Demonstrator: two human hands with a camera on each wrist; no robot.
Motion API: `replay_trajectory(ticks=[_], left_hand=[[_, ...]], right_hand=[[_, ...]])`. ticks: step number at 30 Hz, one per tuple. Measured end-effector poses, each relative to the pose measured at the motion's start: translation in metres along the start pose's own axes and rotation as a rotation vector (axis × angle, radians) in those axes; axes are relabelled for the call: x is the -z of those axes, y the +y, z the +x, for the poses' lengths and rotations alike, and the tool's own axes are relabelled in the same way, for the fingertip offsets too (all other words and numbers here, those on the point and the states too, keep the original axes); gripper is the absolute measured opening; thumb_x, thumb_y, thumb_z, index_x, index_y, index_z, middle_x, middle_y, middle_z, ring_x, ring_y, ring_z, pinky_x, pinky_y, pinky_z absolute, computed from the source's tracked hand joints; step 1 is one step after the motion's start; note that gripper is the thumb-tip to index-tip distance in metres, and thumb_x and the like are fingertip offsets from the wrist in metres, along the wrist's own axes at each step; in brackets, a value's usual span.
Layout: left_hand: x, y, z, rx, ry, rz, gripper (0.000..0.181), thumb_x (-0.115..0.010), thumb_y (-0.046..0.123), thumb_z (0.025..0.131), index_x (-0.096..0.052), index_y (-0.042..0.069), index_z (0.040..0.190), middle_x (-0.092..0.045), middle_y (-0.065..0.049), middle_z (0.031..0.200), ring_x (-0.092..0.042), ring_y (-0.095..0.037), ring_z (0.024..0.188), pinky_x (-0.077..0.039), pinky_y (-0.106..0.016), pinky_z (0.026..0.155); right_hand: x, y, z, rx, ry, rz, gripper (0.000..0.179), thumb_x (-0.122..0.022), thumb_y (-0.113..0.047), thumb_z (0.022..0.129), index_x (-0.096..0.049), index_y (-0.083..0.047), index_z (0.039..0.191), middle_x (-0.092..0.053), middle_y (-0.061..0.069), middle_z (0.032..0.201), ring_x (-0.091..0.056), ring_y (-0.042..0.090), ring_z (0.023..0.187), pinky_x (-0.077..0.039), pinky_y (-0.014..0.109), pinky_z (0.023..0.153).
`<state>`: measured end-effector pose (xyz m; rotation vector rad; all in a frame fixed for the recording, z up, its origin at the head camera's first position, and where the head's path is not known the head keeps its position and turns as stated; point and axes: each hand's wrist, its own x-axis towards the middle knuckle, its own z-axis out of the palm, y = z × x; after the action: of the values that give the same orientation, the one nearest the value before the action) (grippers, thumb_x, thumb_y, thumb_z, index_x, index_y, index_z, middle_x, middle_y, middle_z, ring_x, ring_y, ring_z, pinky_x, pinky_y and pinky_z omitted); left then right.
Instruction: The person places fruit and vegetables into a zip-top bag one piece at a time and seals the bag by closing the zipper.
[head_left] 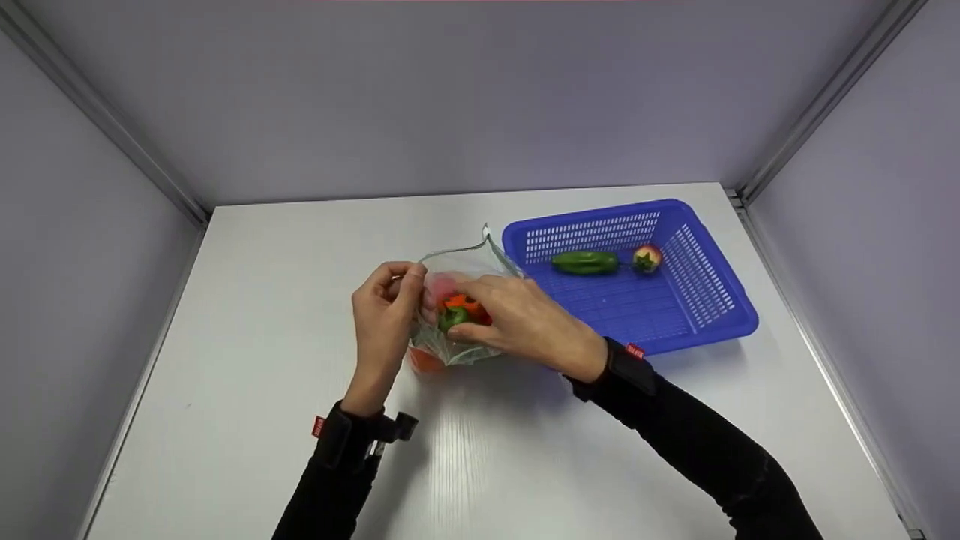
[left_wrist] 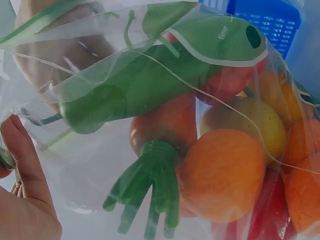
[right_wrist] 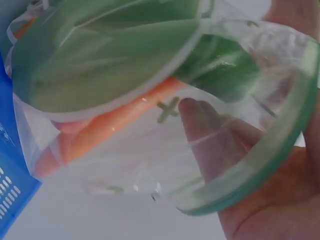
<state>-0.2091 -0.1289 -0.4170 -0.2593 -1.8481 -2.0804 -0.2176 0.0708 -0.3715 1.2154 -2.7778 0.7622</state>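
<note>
1. Currently, your left hand pinches the edge of the clear bag, thumb and fingers together on the plastic.
2. Your right hand is at the bag's mouth, its thumb and fingers apart; you cannot tell whether they touch the food between them.
3. The bag stands on the white surface, directly between your left and right fingers, its pointed top corner rising beyond them.
4. Just beside your right fingers, inside the bag, lies the stem end of a long green vegetable; your left wrist view shows it slanting away from your left fingers.
5. Below that vegetable, to the right of your left fingers in the same view, sit an orange-red vegetable with a green tuft, an orange fruit and a yellowish round fruit, all behind the clear film.
6. Right of your right fingers, the blue basket rests on the surface, close to the bag.
7. In the basket, well apart from your fingers, a green pepper lies near a red-and-yellow round fruit with a green leafy top.
</note>
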Motion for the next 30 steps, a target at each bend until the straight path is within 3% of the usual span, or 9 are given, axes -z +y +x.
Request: replay_trajectory(ticks=[7,13,17,22,30], left_hand=[[-0.001,0.002,-0.001,0.029,-0.001,-0.022,0.026,-0.065,0.013,0.104,-0.063,-0.013,0.102,-0.063,-0.014,0.066,-0.058,-0.018,0.048,-0.050,-0.026,0.046],[-0.001,0.002,-0.001,0.026,-0.004,-0.014,0.023,-0.065,0.012,0.103,-0.063,-0.011,0.099,-0.063,-0.013,0.064,-0.057,-0.016,0.046,-0.047,-0.025,0.044],[-0.001,0.001,-0.002,0.026,-0.003,-0.016,0.021,-0.065,0.011,0.103,-0.063,-0.009,0.098,-0.062,-0.012,0.064,-0.057,-0.016,0.046,-0.048,-0.025,0.044],[-0.001,0.000,-0.003,0.036,-0.006,-0.017,0.024,-0.065,0.013,0.103,-0.063,-0.011,0.099,-0.063,-0.014,0.065,-0.058,-0.017,0.047,-0.050,-0.025,0.046],[-0.003,0.001,-0.004,0.043,-0.014,-0.027,0.021,-0.066,0.014,0.103,-0.064,-0.007,0.099,-0.064,-0.014,0.065,-0.058,-0.017,0.047,-0.051,-0.025,0.047]], right_hand=[[0.030,0.009,-0.037,0.020,0.224,0.052,0.044,-0.073,-0.029,0.099,-0.067,0.001,0.132,-0.073,0.014,0.111,-0.071,0.022,0.091,-0.060,0.036,0.078],[0.055,0.049,-0.065,-0.112,0.344,0.004,0.044,-0.073,-0.024,0.099,-0.065,0.001,0.135,-0.073,0.015,0.116,-0.074,0.026,0.096,-0.061,0.040,0.083],[0.061,0.082,-0.070,-0.199,0.343,-0.130,0.048,-0.074,-0.022,0.099,-0.061,0.003,0.138,-0.072,0.020,0.119,-0.073,0.032,0.099,-0.060,0.047,0.085],[0.064,0.119,-0.072,-0.242,0.307,-0.290,0.049,-0.074,-0.020,0.098,-0.060,0.006,0.137,-0.068,0.026,0.125,-0.068,0.041,0.109,-0.058,0.054,0.086],[0.064,0.153,-0.068,-0.352,0.188,-0.370,0.046,-0.072,-0.024,0.099,-0.062,0.001,0.137,-0.066,0.027,0.126,-0.068,0.044,0.105,-0.057,0.058,0.082]])
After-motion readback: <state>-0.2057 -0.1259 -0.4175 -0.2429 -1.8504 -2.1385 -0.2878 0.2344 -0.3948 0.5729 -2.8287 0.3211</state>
